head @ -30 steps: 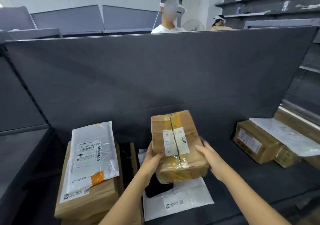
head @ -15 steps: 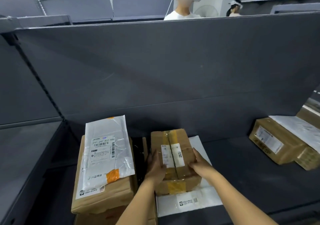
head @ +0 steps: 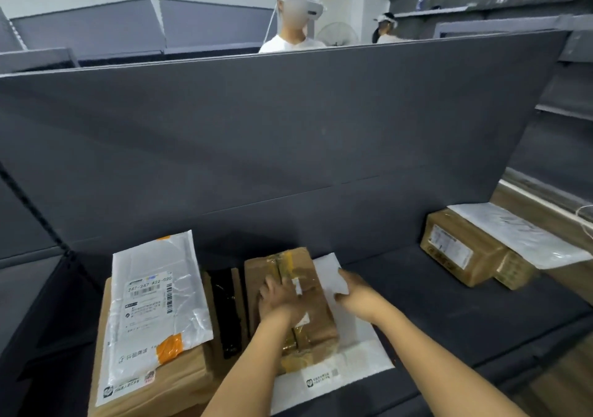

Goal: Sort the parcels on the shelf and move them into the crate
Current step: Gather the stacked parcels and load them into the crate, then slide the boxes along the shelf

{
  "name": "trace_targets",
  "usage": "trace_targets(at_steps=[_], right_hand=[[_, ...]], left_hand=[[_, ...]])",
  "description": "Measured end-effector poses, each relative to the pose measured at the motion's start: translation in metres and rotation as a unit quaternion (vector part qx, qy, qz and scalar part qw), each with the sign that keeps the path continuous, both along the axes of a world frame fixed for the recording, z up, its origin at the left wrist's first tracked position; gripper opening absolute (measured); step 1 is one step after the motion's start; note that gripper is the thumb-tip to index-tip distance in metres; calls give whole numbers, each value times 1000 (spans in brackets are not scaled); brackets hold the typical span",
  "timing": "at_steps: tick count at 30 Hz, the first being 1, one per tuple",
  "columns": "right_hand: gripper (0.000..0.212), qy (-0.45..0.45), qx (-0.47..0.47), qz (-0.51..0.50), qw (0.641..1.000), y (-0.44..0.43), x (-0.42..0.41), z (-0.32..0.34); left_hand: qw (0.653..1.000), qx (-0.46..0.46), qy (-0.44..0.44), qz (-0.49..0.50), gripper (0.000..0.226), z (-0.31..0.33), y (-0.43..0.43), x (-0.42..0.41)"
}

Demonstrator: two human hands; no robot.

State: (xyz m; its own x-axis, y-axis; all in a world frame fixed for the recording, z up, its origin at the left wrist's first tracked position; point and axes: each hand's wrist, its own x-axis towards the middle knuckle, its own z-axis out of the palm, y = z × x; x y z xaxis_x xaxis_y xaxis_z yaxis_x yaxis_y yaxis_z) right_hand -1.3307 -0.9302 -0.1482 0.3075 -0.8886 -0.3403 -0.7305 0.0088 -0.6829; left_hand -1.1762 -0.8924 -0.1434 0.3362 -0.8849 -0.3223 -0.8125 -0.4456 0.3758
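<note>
Pressing flat on the taped cardboard box [head: 290, 304], the left hand [head: 277, 296] lies open, the right hand [head: 354, 291] loosely open beside it; stiff, probably light, best gripped by both sides.

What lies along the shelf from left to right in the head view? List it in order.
White mailer with the barcode label on a brown box → black packet → taped brown box under the left hand → right hand on the flat white mailer → labelled brown box.
</note>
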Motion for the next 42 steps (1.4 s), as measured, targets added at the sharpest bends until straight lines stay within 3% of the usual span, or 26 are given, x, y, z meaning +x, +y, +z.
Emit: trace_targets(at_steps=[5,15,22,26,32,37,42], right_hand=[[65,23,-70,-79,994,2,-82,16],[51,48,-84,-256,962,40,-258,42],[47,54,-57,-331,940,59,-315,20],[39,3,-33,-352,936,49,-323,7],[30,-188,38,-477,858,14,-330,-2],[35,-255,71,-519,813,-27,-345,-19],[33,-342,69,-582,734,-93,-358,-36]], left_hand=[[992,-30,-44,-118,61,21,-21,-67],[943,-54,-45,-324,53,50,-38,-220],[926,-56,-55,-370,49,36,-31,-279],[924,-41,-49,-377,49,30,-46,-291],[922,-18,-25,-387,45,16,-92,-307],[917,-3,-3,-399,39,-3,-136,-320],[910,7,4,-415,40,-24,-185,-322]])
